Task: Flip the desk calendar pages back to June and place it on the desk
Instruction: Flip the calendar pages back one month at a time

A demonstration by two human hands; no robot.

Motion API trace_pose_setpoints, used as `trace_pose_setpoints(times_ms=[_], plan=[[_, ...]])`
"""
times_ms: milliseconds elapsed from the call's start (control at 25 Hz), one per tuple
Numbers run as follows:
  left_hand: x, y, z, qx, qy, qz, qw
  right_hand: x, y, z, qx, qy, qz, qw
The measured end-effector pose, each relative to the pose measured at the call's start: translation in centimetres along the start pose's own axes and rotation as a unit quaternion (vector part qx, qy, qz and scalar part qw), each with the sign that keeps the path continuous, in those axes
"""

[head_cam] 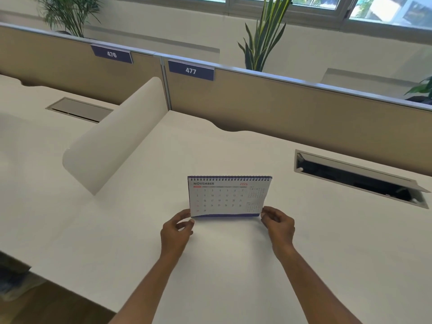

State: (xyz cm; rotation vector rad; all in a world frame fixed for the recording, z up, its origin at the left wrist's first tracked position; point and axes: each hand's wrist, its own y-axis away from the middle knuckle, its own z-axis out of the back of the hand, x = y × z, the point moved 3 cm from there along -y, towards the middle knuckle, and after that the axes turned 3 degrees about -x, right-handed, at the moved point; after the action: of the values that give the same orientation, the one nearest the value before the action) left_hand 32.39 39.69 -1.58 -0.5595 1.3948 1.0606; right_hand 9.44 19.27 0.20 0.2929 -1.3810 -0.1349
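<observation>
A spiral-bound desk calendar stands upright on the white desk, its front page reading NOVEMBER 2026. My left hand pinches the calendar's lower left corner between thumb and fingers. My right hand pinches the lower right corner the same way. The calendar's bottom edge is at or just above the desk surface; I cannot tell whether it touches.
A white curved divider separates this desk from the one on the left. An open cable hatch sits in the desk to the right. A beige partition labelled 477 runs along the back, with plants behind it.
</observation>
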Motion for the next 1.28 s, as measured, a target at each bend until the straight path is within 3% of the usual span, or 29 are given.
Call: trace_pose_setpoints(times_ms=[440, 640, 1000, 1280], plan=[[-0.8, 1.7, 0.8, -0.061, -0.046, -0.008, 0.997, 0.2, 1.2, 0.7, 0.007, 0.016, -0.002, 1.0], [-1.4, 2.4, 0.4, -0.052, -0.057, -0.02, 0.997, 0.3, 1.8, 0.9, 0.006, 0.01, -0.002, 1.0], [-2.5, 2.7, -0.2, -0.028, 0.084, 0.038, 0.995, 0.2, 1.7, 0.9, 0.017, -0.04, -0.021, 0.999], [-2.0, 2.3, 0.9, 0.018, 0.086, 0.051, 0.995, -0.1, 1.6, 0.8, 0.03, -0.06, -0.04, 0.997]])
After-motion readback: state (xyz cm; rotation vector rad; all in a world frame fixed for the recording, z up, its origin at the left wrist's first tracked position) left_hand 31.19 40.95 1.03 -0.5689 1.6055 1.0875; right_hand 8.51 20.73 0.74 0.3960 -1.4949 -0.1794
